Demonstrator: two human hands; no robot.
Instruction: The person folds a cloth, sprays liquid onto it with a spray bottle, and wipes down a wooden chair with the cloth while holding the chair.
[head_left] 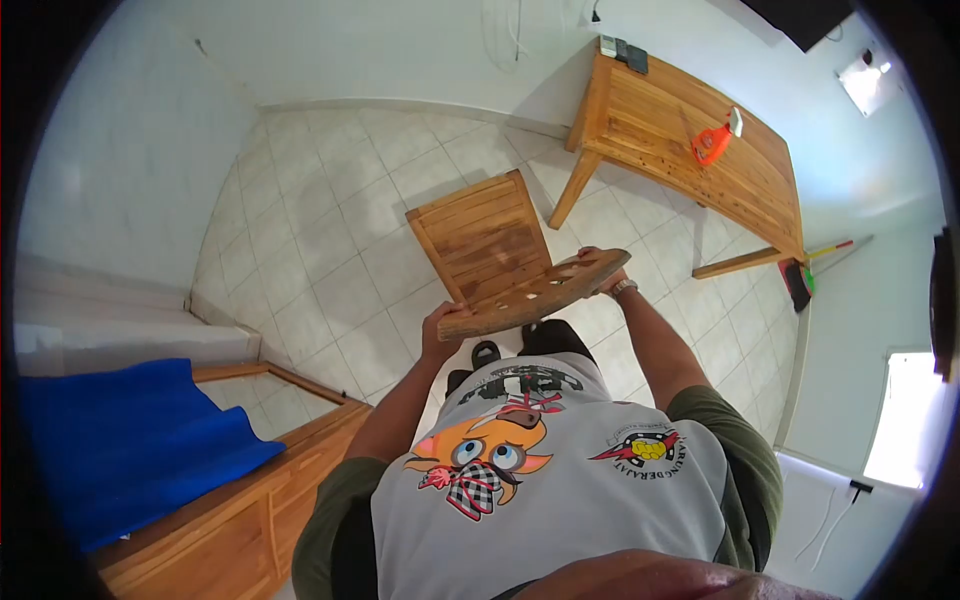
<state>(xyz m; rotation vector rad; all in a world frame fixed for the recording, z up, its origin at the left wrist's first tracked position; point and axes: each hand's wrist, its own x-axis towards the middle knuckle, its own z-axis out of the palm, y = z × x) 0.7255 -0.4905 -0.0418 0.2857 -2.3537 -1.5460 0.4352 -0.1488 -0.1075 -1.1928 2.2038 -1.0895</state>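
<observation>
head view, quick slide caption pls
Left hand and right hand hold a wooden chair by its curved backrest; beyond, a table bears an orange spray bottle.

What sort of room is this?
Perhaps a room in a home or small office, though I can't tell which: there's a wooden table with an orange spray bottle on it, a wooden chair and a tiled floor.

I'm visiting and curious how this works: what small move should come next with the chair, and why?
Perhaps ease the chair toward the table: the left hand and right hand grip opposite ends of its backrest, and bare floor tiles show between chair and table.
</observation>
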